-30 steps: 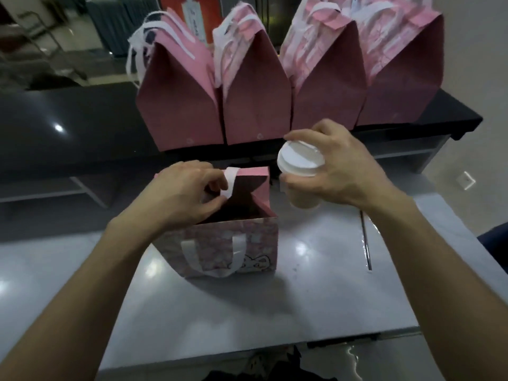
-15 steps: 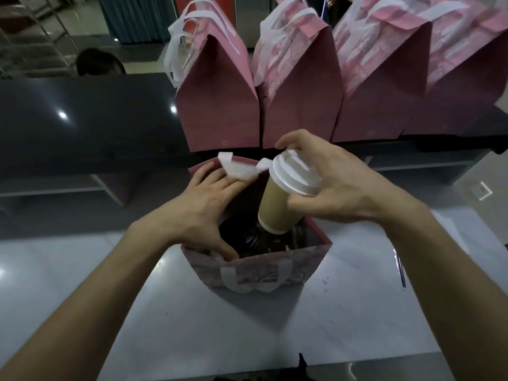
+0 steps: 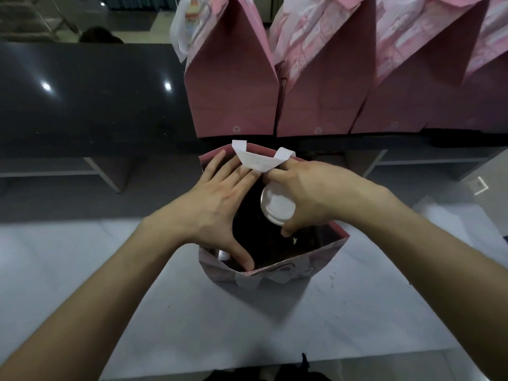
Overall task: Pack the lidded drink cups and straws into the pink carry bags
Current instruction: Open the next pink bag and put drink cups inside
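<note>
So the cup [image 3: 277, 206] is sitting down inside the open pink bag [image 3: 275, 273], over toward the bag's right half, white lid facing straight up at the camera – so it's standing upright, long axis vertical. You only really see the lid; the body of the cup is lost in the dark inside. No writing readable on the lid. The bag's near wall has some print on it, but it's too blurry to read.

Right hand [image 3: 316, 193] is curled over the cup from the right, fingers wrapped around the lid's rim and the thumb tip hooked down at its near edge. Left hand [image 3: 217, 213] is on the bag's left side – fingers fairly straight and fanned out a bit, reaching toward the far rim, thumb stretched back and pressing inside the near left corner of the opening. Looks like it's bracing the mouth wide. The white paper handle [image 3: 259, 160] on the far rim stands up right at the fingertips of both hands.

The bag stands on the pale tabletop [image 3: 192, 325], around the middle of its far edge. Beyond that, on a dark counter [image 3: 90, 100], there's a row of closed pink bags [image 3: 233, 86] side by side, tops folded to a peak, each with a tiny round mark near the bottom that I can't make out.
</note>
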A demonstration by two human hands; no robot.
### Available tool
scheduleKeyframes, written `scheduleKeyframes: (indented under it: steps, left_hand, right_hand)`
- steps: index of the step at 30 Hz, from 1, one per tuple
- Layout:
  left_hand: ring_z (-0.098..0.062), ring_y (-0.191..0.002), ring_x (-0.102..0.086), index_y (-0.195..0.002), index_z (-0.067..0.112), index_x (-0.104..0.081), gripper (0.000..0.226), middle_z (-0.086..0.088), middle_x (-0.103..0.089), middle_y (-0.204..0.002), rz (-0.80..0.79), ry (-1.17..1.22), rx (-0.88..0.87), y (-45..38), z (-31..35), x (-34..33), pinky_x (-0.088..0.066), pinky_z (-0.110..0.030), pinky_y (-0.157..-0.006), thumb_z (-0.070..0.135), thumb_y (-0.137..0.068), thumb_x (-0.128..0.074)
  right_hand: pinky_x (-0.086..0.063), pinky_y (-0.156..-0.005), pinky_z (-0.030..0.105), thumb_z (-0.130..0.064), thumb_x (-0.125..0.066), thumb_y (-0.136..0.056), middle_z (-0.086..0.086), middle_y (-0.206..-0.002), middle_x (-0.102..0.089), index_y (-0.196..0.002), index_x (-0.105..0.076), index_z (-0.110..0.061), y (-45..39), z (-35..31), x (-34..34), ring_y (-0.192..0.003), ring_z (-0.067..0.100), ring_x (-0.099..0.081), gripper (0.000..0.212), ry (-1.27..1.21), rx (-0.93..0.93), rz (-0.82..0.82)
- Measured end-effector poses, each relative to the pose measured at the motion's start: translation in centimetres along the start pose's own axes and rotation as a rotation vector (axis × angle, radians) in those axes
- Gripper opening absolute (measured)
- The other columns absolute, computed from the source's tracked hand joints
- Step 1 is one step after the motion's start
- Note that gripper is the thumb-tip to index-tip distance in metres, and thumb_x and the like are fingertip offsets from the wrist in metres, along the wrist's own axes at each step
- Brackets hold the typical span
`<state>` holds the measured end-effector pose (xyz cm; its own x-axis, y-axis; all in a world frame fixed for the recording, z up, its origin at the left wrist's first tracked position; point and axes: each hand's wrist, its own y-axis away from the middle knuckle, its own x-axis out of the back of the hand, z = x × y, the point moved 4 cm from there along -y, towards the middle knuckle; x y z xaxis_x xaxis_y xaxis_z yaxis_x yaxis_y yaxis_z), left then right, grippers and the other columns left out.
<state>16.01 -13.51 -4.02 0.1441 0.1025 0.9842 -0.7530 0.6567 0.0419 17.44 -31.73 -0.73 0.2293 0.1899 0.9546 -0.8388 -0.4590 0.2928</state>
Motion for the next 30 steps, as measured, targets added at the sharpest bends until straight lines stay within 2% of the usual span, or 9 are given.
scheduleKeyframes:
  steps: [2,6,10,13,16,19,22,25,30]
  left_hand:
    - [-0.014,-0.166,0.021,-0.173,0.025,0.000,0.168,0.005,-0.005,-0.181,0.004,0.014,-0.001,-0.1,0.0,0.2,0.020,-0.047,-0.133,0.110,-0.044,-0.065]
    - [-0.019,-0.168,0.013,-0.173,0.021,-0.003,0.172,0.002,-0.010,-0.180,0.020,0.022,0.016,-0.2,-0.2,0.5,0.016,-0.050,-0.134,0.112,-0.040,-0.065]
    - [-0.018,-0.167,0.020,-0.173,0.022,0.009,0.177,0.002,-0.001,-0.182,0.002,0.008,0.023,-0.2,-0.4,0.4,0.019,-0.051,-0.133,0.113,-0.040,-0.064]
    - [-0.016,-0.164,0.028,-0.172,0.024,0.014,0.177,0.002,0.005,-0.183,-0.003,0.011,0.029,-0.1,-0.4,0.3,0.024,-0.047,-0.131,0.112,-0.041,-0.065]
    - [-0.014,-0.161,0.035,-0.172,0.024,0.016,0.177,0.003,0.010,-0.182,-0.004,0.006,0.020,-0.1,-0.3,0.1,0.027,-0.042,-0.129,0.112,-0.041,-0.065]
    - [-0.015,-0.163,0.032,-0.172,0.023,0.015,0.177,0.002,0.009,-0.183,-0.009,0.000,0.009,-0.3,-0.3,0.0,0.023,-0.047,-0.131,0.112,-0.042,-0.064]
    - [-0.015,-0.163,0.032,-0.172,0.023,0.014,0.176,0.000,0.007,-0.183,-0.007,-0.010,-0.002,-0.4,-0.4,0.1,0.021,-0.048,-0.132,0.113,-0.042,-0.062]
    - [-0.006,-0.154,0.044,-0.171,0.026,0.016,0.172,0.002,0.008,-0.182,0.007,-0.003,-0.015,-0.2,-0.6,0.3,0.030,-0.038,-0.127,0.112,-0.044,-0.063]
    - [-0.003,-0.151,0.048,-0.170,0.027,0.021,0.172,0.005,0.013,-0.181,-0.018,0.018,-0.020,0.0,-0.6,0.3,0.035,-0.033,-0.123,0.108,-0.047,-0.068]
  right_hand:
    - [-0.054,-0.080,0.035,-0.063,-0.095,-0.063,-0.009,-0.157,-0.045,-0.158,-0.037,-0.039,-0.4,-0.5,0.3,-0.126,0.021,-0.059,0.114,0.057,0.008,-0.002]
    - [-0.055,-0.081,0.035,-0.059,-0.097,-0.062,-0.007,-0.150,-0.052,-0.158,-0.037,-0.035,-0.9,-0.9,0.5,-0.123,0.021,-0.061,0.116,0.056,0.005,0.010]
    - [-0.058,-0.085,0.041,-0.052,-0.100,-0.063,-0.001,-0.144,-0.053,-0.158,-0.040,-0.024,-1.0,-1.2,-1.4,-0.122,0.026,-0.063,0.116,0.098,-0.089,-0.126]
    - [-0.056,-0.088,0.041,-0.052,-0.098,-0.068,0.005,-0.150,-0.046,-0.167,-0.030,-0.032,-1.1,-1.2,-3.0,-0.125,0.029,-0.061,0.122,0.156,-0.077,-0.199]
    - [-0.058,-0.088,0.040,-0.054,-0.096,-0.070,0.004,-0.145,-0.055,-0.169,-0.024,-0.033,-1.1,-1.0,-4.1,-0.121,0.028,-0.064,0.124,0.246,-0.030,-0.180]
    - [-0.060,-0.083,0.040,-0.051,-0.093,-0.076,0.003,-0.131,-0.065,-0.170,-0.025,-0.029,-1.2,-1.1,-5.2,-0.111,0.028,-0.068,0.118,0.309,-0.002,-0.136]
    - [-0.055,-0.075,0.037,-0.046,-0.086,-0.083,0.002,-0.116,-0.070,-0.165,-0.038,-0.026,-1.5,-1.3,-5.9,-0.103,0.027,-0.071,0.097,0.315,0.029,-0.082]
    - [-0.050,-0.071,0.035,-0.059,-0.090,-0.075,0.001,-0.112,-0.070,-0.158,-0.045,-0.026,-1.5,-0.8,-5.8,-0.099,0.026,-0.071,0.100,0.252,0.018,-0.070]
    - [-0.058,-0.081,0.039,-0.079,-0.087,-0.064,0.004,-0.118,-0.069,-0.156,-0.046,-0.026,-1.3,-0.5,-5.8,-0.102,0.027,-0.070,0.114,0.201,-0.015,-0.079]
